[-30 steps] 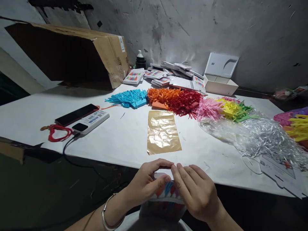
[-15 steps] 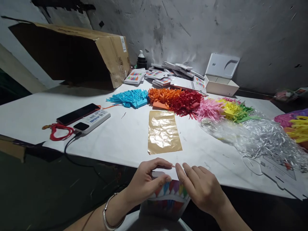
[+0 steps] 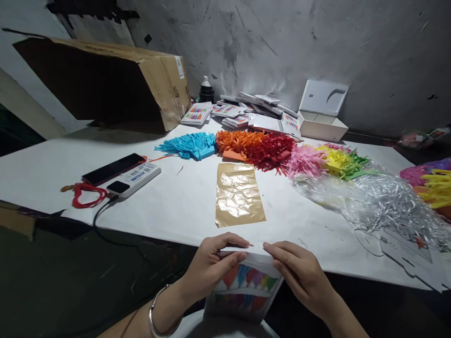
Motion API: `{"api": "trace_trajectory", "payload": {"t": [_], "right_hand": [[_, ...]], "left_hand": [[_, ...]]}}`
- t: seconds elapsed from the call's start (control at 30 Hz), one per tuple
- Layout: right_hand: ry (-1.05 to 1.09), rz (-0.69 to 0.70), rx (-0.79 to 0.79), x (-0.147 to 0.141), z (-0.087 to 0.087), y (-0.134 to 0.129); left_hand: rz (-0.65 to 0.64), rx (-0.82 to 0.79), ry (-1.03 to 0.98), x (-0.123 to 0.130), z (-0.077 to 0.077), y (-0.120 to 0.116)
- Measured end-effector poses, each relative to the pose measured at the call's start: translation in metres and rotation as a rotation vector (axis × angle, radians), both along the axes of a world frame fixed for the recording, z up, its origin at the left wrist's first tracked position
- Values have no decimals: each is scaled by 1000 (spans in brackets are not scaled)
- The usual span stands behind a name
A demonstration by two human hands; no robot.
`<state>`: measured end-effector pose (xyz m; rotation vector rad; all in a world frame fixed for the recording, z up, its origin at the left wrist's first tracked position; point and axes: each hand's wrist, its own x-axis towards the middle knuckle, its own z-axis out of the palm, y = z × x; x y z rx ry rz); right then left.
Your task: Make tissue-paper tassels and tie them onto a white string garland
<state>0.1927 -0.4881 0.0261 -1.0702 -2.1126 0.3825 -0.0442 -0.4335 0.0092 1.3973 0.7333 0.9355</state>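
Observation:
A white cardboard box (image 3: 246, 291) printed with rows of coloured tassels stands upright in front of me, just below the table's near edge. Its white top end lies between my hands. My left hand (image 3: 218, 258) grips the top left edge, thumb on the printed front and fingers over the back. At the top right corner, my right hand (image 3: 299, 267) pinches the edge between thumb and fingers. Beyond the box a crinkled gold foil sheet (image 3: 240, 195) rests flat on the table. The lower part of the box fades into shadow.
Tissue tassel bundles in blue (image 3: 192, 145), orange (image 3: 239, 141), red (image 3: 273, 150) and pink (image 3: 306, 160) line the table (image 3: 183, 206). Silver strands (image 3: 394, 202) lie right. Flat printed boxes (image 3: 260, 119), a large carton (image 3: 165, 94), a phone (image 3: 112, 169) and a power bank (image 3: 136, 179) also lie there.
My right hand has shifted slightly right, from the middle of the box top to its right corner. The top end now looks flat and closed. My left hand stays nearly in place.

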Motion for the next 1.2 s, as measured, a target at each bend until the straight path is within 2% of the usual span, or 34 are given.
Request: {"api": "trace_trajectory", "payload": {"t": [0.1,0.23,0.33,0.43,0.5,0.67,0.83,1.0,1.07,1.1,1.2], "right_hand": [[-6,-40,62,-2,-1,-1],[-238,-39,223,-11,14,-3],[-231,42,38,-16,30,-1],[-135,61,-178,-15,42,4],[-137,78,-216,-12,47,9],[-268,251,-133,-5,44,15],[-308,247,-19,-9,35,8],[-228,211,-205,4,43,-1],[-189,178,-274,14,45,-3],[-168,165,-291,17,45,-4],[-135,134,-324,20,44,-7]], "left_hand": [[-27,-22,-8,0,0,0],[-153,11,40,-1,4,-2],[-233,59,57,3,7,-5],[-96,110,99,9,9,-9],[-10,129,138,12,9,-11],[-125,179,28,12,11,-13],[-107,93,-16,14,5,-13],[-29,113,-30,10,-2,-9],[80,223,19,7,-4,-7],[135,338,64,7,-4,-8],[242,817,232,10,-3,-12]]}}
